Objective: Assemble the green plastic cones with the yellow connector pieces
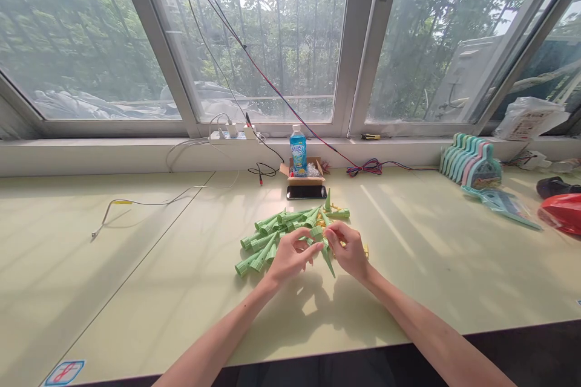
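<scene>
My left hand [293,253] is closed around a light green plastic cone [328,262], its thumb crossing in front. The cone's wide ribbed end faces up and its pointed tip slants down to the right. Close by on the right, my right hand [348,248] has thumb and forefinger pinched together beside that wide end; what lies between them is too small to make out. Behind and left of my hands spreads a pile of similar green cones [264,242]. Small yellow plastic pieces [367,251] lie around my right hand, partly hidden by it.
Behind the pile lie a black phone [306,192] and a small cardboard box [305,181] with a blue-labelled bottle [298,151]. A cable [154,201] runs across the left tabletop. At the right stand pastel plastic hangers [472,160], near a red object [560,213].
</scene>
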`<state>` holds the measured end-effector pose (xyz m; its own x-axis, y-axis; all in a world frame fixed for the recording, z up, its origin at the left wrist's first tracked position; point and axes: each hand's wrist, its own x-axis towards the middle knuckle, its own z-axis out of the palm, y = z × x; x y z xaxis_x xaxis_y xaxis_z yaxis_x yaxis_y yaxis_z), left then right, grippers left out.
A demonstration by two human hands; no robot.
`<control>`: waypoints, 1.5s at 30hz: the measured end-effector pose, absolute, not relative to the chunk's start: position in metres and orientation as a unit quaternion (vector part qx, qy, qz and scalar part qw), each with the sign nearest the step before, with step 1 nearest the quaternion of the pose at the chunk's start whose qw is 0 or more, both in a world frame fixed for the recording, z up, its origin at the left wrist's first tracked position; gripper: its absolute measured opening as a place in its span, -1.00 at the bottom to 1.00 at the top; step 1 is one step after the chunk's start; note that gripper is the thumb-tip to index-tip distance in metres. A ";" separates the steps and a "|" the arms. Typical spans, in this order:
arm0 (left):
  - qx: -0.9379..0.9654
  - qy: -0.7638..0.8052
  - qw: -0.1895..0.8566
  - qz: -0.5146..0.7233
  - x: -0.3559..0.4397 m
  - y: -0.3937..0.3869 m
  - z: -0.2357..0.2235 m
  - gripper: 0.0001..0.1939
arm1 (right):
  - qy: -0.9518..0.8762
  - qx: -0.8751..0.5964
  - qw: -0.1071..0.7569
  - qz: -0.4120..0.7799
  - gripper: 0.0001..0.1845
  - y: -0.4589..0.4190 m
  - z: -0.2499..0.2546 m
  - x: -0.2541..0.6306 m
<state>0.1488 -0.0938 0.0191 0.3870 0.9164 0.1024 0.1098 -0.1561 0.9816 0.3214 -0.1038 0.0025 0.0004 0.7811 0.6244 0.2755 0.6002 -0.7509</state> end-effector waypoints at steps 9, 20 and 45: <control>0.741 0.337 0.360 0.456 0.150 -0.093 0.014 -0.72 | -0.666 -0.403 0.588 0.219 -0.68 -0.104 0.002 0.320; 0.676 0.353 0.466 0.450 0.151 -0.092 0.015 -0.47 | -0.621 -0.415 0.632 0.207 -0.70 -0.107 0.003 0.319; 0.653 0.332 0.587 0.344 0.149 -0.091 0.020 -0.45 | -0.692 -0.390 0.580 0.182 -0.70 -0.105 0.000 0.322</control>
